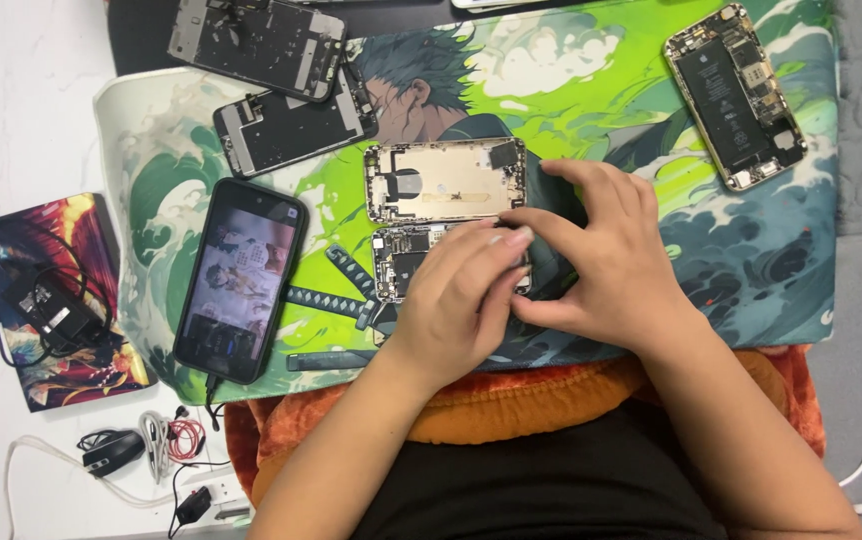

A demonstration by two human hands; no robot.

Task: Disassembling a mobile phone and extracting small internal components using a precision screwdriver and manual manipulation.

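Both hands meet over a small opened phone chassis with exposed circuit parts (398, 262), which lies on the green illustrated desk mat (571, 90) just in front of the person. The left hand (456, 300) rests over the chassis, its fingers bunched and the fingertips (513, 238) pressed toward the right-hand end of the chassis; whether they pinch a small part cannot be told, since the hand hides that spot. The right hand (601, 260) curls around from the other side, thumb and forefinger closing in narrowly against the left fingertips, and it seems to steady the frame.

Judging from this, the step in hand is fine work on a component inside the chassis, either seating or lifting it. The next move calls for a light, steady touch with the frame held flat.

Touching the chassis on its far side lies an empty gold-toned phone back housing (446, 180). To the left sits a black phone with a lit screen (239, 280), cable attached. Two detached screen assemblies (271, 75) lie above it, and another opened phone showing its battery (736, 95) is well apart at the mat's far right.
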